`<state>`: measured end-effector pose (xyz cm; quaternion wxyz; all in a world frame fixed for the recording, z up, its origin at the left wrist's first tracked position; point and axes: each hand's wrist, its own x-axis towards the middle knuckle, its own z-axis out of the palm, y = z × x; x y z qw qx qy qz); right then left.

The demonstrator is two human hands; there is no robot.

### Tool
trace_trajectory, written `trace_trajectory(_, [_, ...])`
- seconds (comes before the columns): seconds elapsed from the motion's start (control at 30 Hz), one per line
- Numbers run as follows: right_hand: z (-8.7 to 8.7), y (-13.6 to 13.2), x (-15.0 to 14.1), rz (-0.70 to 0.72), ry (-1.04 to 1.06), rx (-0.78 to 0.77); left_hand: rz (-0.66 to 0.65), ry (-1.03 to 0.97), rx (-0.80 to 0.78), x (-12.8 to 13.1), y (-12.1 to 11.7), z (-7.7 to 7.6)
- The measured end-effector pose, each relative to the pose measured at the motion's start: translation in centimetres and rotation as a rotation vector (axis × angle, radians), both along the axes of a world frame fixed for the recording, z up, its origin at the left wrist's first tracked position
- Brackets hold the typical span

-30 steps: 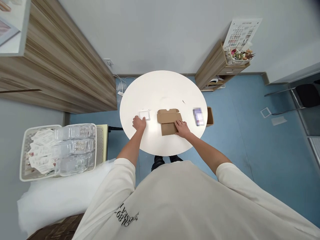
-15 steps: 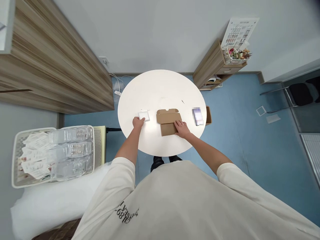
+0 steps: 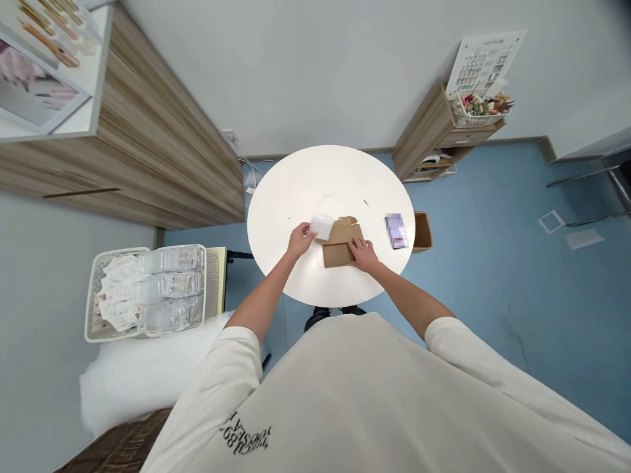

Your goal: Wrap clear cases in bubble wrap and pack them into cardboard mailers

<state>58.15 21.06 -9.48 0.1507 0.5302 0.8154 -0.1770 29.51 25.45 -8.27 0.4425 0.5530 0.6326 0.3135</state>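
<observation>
Pinched between the thumb and fingers of my left hand (image 3: 300, 241) is a flat, white, square packet (image 3: 322, 226). It overlaps the left part of the raised lid of an open brown cardboard box (image 3: 337, 255); whether it touches the lid I cannot tell. My right hand (image 3: 363, 255) grips the right edge of that box, its fingers lying over the side wall. The box's shallow tray faces me, and its lid folds back away from me. Both hands are over a white oval table (image 3: 315, 177).
A purple, pixelated flat item (image 3: 396, 231) lies at the table's right, above a brown bin (image 3: 422, 233) on the floor. A white basket (image 3: 93, 309) of cards and clear packs stands at left. A wooden cabinet (image 3: 172, 131) and a small shelf unit (image 3: 424, 125) flank the table.
My left hand has lifted the white packet from the table's left side and carried it right, over the box lid. My right hand stays on the box. The view has shifted slightly.
</observation>
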Motion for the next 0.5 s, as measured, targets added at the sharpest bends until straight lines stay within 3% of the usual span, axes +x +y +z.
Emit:
trace_trajectory(0.1, [0.0, -0.2, 0.3, -0.032, 0.018, 0.016, -0.173, 0.126, -0.071, 2.5, -1.0, -0.2])
trace_trajectory(0.27, [-0.1, -0.2, 0.3, -0.053, 0.04, 0.031, -0.38, 0.524, -0.202, 5.9, -3.1, -1.8])
trace_trajectory(0.5, [-0.4, -0.1, 0.3, -0.064, 0.059, 0.022, -0.538, 0.635, -0.049, 9.5, -4.0, -2.8])
